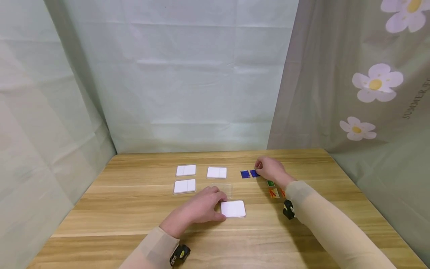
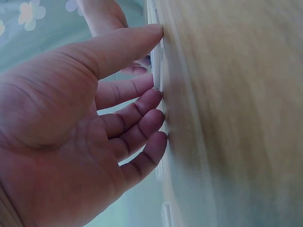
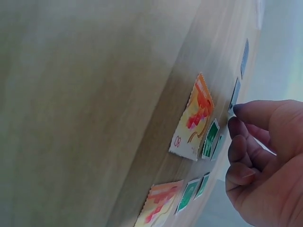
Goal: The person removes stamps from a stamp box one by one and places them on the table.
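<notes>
On the wooden table (image 1: 134, 216) my left hand (image 1: 219, 204) rests beside a white flat case (image 1: 233, 209), its fingertips against the case's left edge. In the left wrist view the thumb (image 2: 142, 40) and index finger touch the edge of the white flat case (image 2: 156, 56), fingers almost straight. My right hand (image 1: 259, 171) reaches to two blue stamps (image 1: 245, 174) at the back right. In the right wrist view, the thumb and index finger of my right hand (image 3: 233, 116) pinch the near end of a blue stamp (image 3: 235, 93).
Three more white cases (image 1: 186, 170) (image 1: 216, 172) (image 1: 184, 186) lie at the back left, and a clear lid (image 1: 228, 188) lies beside my left hand. Green stamps (image 3: 209, 138) and orange stamps (image 3: 194, 120) lie by my right wrist. Curtains close in the table's back and sides.
</notes>
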